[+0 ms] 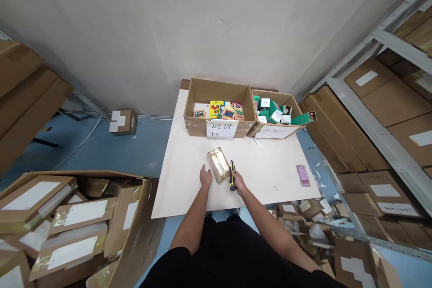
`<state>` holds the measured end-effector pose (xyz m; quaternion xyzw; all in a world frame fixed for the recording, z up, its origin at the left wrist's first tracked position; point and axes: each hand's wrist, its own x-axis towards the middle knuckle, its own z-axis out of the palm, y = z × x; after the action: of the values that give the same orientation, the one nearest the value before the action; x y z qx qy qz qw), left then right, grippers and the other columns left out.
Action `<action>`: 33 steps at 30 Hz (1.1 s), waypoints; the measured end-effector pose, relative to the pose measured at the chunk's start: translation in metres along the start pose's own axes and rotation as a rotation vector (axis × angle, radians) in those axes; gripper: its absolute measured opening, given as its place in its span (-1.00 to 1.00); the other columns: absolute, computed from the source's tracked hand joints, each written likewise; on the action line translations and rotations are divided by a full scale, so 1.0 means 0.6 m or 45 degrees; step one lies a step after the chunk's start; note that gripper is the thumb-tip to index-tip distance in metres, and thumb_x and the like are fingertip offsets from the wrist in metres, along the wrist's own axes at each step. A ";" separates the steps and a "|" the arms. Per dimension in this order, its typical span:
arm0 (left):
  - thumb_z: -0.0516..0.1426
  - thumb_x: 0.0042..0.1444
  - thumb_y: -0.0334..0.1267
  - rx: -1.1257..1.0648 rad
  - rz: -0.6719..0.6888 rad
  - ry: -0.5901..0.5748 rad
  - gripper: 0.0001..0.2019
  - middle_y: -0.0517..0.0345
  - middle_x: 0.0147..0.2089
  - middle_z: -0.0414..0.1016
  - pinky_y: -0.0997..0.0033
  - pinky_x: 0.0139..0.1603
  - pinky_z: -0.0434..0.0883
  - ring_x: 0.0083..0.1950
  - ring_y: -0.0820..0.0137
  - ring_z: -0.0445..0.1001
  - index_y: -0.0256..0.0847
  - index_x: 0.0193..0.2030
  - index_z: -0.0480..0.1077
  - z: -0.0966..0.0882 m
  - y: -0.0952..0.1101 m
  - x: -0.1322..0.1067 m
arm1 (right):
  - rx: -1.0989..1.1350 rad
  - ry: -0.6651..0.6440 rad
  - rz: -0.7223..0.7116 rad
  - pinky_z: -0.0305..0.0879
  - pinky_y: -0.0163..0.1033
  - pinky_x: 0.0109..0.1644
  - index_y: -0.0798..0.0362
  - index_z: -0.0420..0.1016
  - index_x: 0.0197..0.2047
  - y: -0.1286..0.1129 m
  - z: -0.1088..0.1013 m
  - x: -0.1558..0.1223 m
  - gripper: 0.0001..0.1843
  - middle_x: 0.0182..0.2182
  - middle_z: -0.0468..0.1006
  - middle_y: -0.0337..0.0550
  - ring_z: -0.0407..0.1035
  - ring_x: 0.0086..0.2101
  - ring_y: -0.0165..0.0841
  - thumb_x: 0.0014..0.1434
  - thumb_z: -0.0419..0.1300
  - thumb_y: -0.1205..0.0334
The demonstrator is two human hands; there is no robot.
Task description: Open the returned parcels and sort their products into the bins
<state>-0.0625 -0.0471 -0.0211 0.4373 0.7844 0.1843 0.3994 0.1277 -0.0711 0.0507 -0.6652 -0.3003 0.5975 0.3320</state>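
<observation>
A small cardboard parcel wrapped in clear tape [218, 164] lies on the white table [270, 175]. My left hand [205, 176] rests against the parcel's near left corner, fingers bent on it. My right hand [238, 181] is closed round a black and yellow utility knife [232, 174], whose tip points at the parcel's right edge.
Two open labelled cartons stand at the table's far edge: one with colourful small boxes [219, 109], one with green and white boxes [275, 112]. A pink blurred item [303, 175] lies to the right. A big carton of parcels [67, 225] sits left; shelves of cartons [381, 112] stand right.
</observation>
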 end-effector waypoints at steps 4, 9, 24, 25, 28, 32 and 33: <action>0.02 0.36 -0.19 0.213 0.380 0.062 -0.32 -0.08 0.62 0.11 0.21 0.59 0.14 0.62 0.21 0.08 -0.23 0.59 0.05 -0.051 0.023 0.022 | -0.049 -0.022 -0.037 0.46 -0.28 -0.22 0.01 0.51 -0.12 0.019 0.000 -0.003 -0.47 -0.14 0.67 -0.09 0.54 -0.22 -0.28 0.20 0.21 -0.31; 0.42 -0.05 0.00 0.555 0.640 -0.236 0.15 -0.24 0.68 -0.18 0.15 0.57 0.16 0.68 0.00 -0.28 -0.31 0.60 -0.02 -0.054 0.067 0.028 | -0.199 0.094 -0.057 0.42 -0.30 -0.33 0.01 0.43 -0.26 0.001 -0.002 0.013 -0.49 -0.34 0.61 -0.14 0.51 -0.37 -0.31 0.25 0.15 -0.31; 0.42 -0.06 -0.03 0.783 0.536 -0.514 0.22 0.01 0.70 -0.50 -0.22 0.55 0.11 0.67 -0.20 -0.36 -0.05 0.66 -0.14 0.004 0.117 0.002 | -1.499 0.012 -0.064 0.38 -0.27 -0.10 0.17 0.42 0.24 -0.144 0.041 0.103 -0.60 0.00 0.67 0.15 0.63 -0.11 -0.22 0.53 -0.01 0.11; 0.42 -0.06 -0.04 0.771 0.525 -0.512 0.21 0.03 0.70 -0.50 -0.22 0.54 0.13 0.67 -0.21 -0.35 -0.03 0.66 -0.14 0.003 0.118 0.001 | -1.517 0.016 -0.074 0.38 -0.27 -0.09 0.17 0.41 0.24 -0.141 0.041 0.101 -0.59 0.01 0.67 0.16 0.62 -0.08 -0.21 0.54 -0.01 0.10; 0.43 -0.07 -0.03 0.737 0.494 -0.513 0.22 0.07 0.70 -0.48 -0.20 0.50 0.21 0.67 -0.23 -0.30 0.03 0.65 -0.14 0.003 0.119 -0.003 | -1.563 0.037 -0.134 0.38 -0.24 -0.04 0.16 0.39 0.28 -0.128 0.039 0.089 -0.58 0.04 0.66 0.16 0.59 0.01 -0.17 0.54 -0.03 0.12; 0.43 -0.06 0.06 0.751 0.496 -0.518 0.25 0.04 0.71 -0.44 -0.19 0.46 0.27 0.66 -0.27 -0.24 0.00 0.66 -0.17 0.000 0.121 -0.004 | -1.600 0.024 -0.166 0.38 -0.22 0.01 0.16 0.34 0.34 -0.120 0.040 0.085 -0.56 0.04 0.67 0.15 0.58 0.04 -0.16 0.54 -0.06 0.15; 0.42 -0.05 0.10 0.753 0.500 -0.517 0.24 0.04 0.71 -0.44 -0.19 0.45 0.27 0.65 -0.28 -0.22 0.00 0.66 -0.17 -0.002 0.122 -0.005 | -1.612 0.018 -0.164 0.39 -0.22 0.01 0.15 0.34 0.34 -0.122 0.042 0.087 -0.56 0.05 0.66 0.15 0.58 0.05 -0.15 0.54 -0.05 0.14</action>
<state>-0.0230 -0.0094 0.0274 0.7023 0.6103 -0.0664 0.3605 0.1076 0.0163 0.0768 -0.7171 -0.6326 0.2788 -0.0885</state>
